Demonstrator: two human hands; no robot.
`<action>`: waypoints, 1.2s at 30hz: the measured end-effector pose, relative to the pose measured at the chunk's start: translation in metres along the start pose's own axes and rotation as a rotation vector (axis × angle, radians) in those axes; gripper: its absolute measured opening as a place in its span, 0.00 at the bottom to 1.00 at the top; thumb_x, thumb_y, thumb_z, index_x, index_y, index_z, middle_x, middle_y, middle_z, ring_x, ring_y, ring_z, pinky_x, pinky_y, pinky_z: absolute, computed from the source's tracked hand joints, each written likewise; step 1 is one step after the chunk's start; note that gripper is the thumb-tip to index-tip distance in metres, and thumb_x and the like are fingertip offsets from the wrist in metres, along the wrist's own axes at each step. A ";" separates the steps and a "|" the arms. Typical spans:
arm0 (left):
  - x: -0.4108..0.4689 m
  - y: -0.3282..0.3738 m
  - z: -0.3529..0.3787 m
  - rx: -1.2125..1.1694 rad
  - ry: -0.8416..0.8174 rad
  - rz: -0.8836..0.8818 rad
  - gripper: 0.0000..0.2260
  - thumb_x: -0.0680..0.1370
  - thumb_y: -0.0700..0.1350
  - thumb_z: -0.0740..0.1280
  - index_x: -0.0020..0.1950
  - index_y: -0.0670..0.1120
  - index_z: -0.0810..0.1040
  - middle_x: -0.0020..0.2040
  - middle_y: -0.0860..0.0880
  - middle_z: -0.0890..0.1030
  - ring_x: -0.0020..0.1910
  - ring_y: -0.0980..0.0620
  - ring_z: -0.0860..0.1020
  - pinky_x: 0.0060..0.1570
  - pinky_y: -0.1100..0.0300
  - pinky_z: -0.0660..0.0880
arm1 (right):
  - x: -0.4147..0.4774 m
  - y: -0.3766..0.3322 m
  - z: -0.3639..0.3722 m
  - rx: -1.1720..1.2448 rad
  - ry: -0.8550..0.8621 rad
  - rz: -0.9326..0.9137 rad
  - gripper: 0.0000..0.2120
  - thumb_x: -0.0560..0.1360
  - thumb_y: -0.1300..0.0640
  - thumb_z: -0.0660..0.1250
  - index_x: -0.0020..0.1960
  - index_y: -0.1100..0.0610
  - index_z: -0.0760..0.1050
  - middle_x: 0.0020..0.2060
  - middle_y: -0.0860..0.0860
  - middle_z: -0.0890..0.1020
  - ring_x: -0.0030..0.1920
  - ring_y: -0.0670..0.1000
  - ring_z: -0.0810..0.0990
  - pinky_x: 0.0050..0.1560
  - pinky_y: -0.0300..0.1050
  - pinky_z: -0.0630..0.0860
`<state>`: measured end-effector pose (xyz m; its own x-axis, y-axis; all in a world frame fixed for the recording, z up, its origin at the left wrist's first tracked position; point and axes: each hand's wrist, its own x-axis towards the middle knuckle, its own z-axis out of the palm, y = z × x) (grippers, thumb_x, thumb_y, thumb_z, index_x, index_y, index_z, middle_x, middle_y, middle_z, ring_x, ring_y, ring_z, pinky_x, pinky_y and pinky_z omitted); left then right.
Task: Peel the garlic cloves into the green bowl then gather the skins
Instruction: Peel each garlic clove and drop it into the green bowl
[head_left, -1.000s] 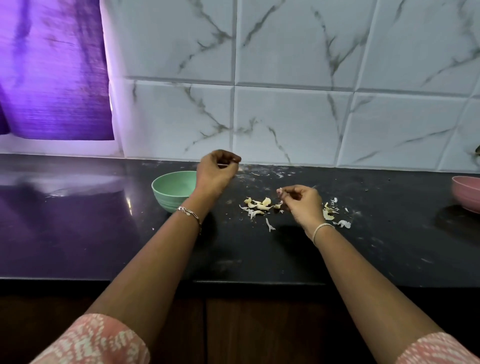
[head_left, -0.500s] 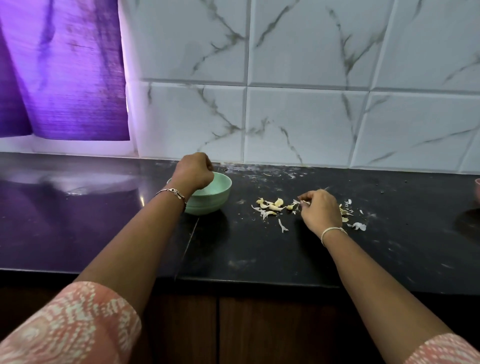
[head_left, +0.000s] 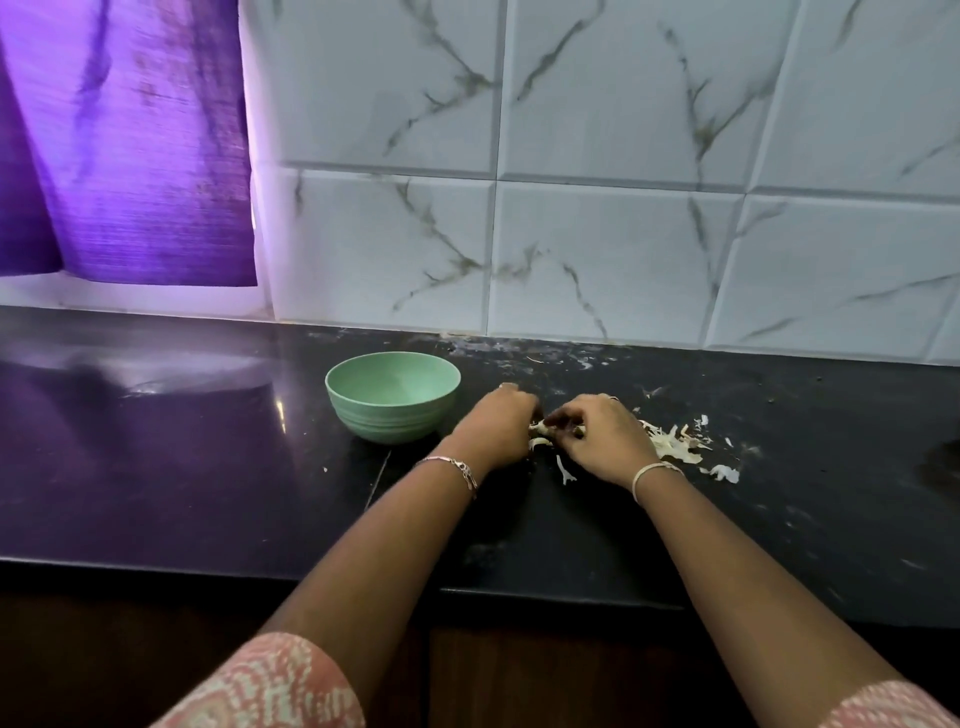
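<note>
The green bowl (head_left: 385, 422) stands upright on the black counter, left of my hands; its inside looks bare from here. Pale garlic skins (head_left: 673, 442) lie scattered right of the bowl. My left hand (head_left: 497, 427) is down on the left end of the pile, fingers curled over skins. My right hand (head_left: 605, 439) faces it, its curled fingertips pinching skins between the two hands. One loose strip of skin (head_left: 565, 472) lies just in front of them. I see no whole cloves.
The black counter (head_left: 208, 467) runs along a marble-tiled wall (head_left: 623, 249). A purple curtain (head_left: 124, 140) hangs at the back left. White specks and small skin bits (head_left: 722, 472) dot the counter to the right. The counter's front edge (head_left: 519, 595) lies under my forearms.
My left hand left the green bowl and moved right, down onto the skin pile beside my right hand. My right hand stayed at the pile. The view shifted left.
</note>
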<state>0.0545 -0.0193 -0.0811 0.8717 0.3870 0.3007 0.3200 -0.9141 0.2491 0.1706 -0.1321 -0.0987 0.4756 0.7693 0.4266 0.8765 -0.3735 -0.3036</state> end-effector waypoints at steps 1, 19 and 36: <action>-0.001 -0.002 0.006 -0.007 0.000 -0.017 0.14 0.77 0.41 0.65 0.62 0.44 0.78 0.59 0.39 0.74 0.60 0.41 0.74 0.62 0.51 0.71 | 0.000 -0.001 0.002 -0.035 -0.008 -0.004 0.10 0.75 0.51 0.68 0.56 0.46 0.82 0.49 0.46 0.83 0.55 0.50 0.76 0.55 0.47 0.74; -0.002 -0.018 0.019 -0.287 0.251 -0.095 0.07 0.75 0.43 0.68 0.52 0.46 0.81 0.48 0.47 0.77 0.47 0.50 0.78 0.50 0.60 0.73 | 0.010 0.009 0.001 0.303 0.094 0.135 0.07 0.78 0.56 0.66 0.53 0.51 0.81 0.44 0.47 0.84 0.45 0.47 0.80 0.48 0.42 0.75; -0.020 0.003 0.019 -0.649 0.385 -0.089 0.06 0.72 0.41 0.75 0.42 0.47 0.79 0.37 0.56 0.82 0.34 0.60 0.78 0.37 0.68 0.75 | -0.016 -0.008 -0.014 1.033 -0.119 0.261 0.03 0.78 0.61 0.67 0.47 0.59 0.79 0.34 0.49 0.82 0.31 0.41 0.75 0.35 0.33 0.72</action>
<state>0.0453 -0.0318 -0.1034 0.6234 0.5796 0.5248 -0.0034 -0.6691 0.7431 0.1569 -0.1490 -0.0910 0.5804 0.7952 0.1752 0.2343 0.0430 -0.9712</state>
